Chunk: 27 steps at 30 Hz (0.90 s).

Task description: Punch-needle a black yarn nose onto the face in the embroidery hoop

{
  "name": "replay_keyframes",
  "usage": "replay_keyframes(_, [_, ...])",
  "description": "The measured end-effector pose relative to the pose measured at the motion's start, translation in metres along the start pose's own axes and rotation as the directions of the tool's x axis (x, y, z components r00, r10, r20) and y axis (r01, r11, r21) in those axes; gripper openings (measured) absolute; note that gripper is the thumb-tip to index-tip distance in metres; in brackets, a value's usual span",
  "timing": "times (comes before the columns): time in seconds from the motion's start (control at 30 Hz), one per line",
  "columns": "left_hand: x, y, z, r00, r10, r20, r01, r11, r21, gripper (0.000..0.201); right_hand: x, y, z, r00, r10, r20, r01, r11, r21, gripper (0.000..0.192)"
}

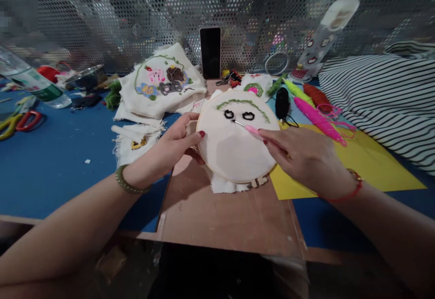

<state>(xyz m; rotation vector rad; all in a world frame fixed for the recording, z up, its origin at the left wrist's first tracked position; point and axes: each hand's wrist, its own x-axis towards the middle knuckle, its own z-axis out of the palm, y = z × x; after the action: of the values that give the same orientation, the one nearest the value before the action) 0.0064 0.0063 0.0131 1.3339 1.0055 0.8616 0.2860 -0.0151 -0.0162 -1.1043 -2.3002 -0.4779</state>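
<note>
My left hand (185, 139) grips the left rim of a round embroidery hoop (234, 154), thumb on the front and fingers behind. White cloth is stretched in the hoop, with a green stitched arc (244, 102) and two black stitched rings below it. In my right hand (301, 154) is a pink-handled punch needle (251, 130), held like a pen. Its metal tip meets the cloth just below the left black ring (229, 114). The hoop is tilted up, its screw clamp (258, 182) at the bottom. Fingers behind the hoop are partly hidden.
Behind the hoop stand a phone (210, 53) and a folded embroidered cloth (163, 79). Yarn bundles (319, 118), yellow paper (353, 163) and striped fabric (384, 99) are to the right. Scissors (20, 120) and a water bottle (37, 84) lie left. A perforated metal panel (136, 9) closes off the back.
</note>
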Motion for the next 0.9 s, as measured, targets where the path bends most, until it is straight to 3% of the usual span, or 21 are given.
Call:
replay_keyframes(0.2, [-0.0013, -0.0005, -0.0004, 1.0, 0.004, -0.015, -0.004, 1.0, 0.01, 0.035, 0.0016, -0.0078, 0.0014, 0.998, -0.048, 0.039, 0.053, 0.989, -0.141, 0.032])
replay_keyframes(0.47, [0.0018, -0.001, -0.0006, 0.999, -0.031, -0.03, 0.031, 1.0, 0.0, 0.034, -0.0033, -0.001, -0.0035, 0.995, 0.1, -0.02, -0.097, 0.986, 0.135, 0.025])
replay_keyframes(0.9, [0.0034, -0.0022, -0.0013, 0.997, -0.052, -0.058, 0.052, 0.999, -0.003, 0.035, -0.0035, 0.0016, -0.0009, 0.995, 0.095, -0.022, -0.089, 0.978, 0.188, 0.024])
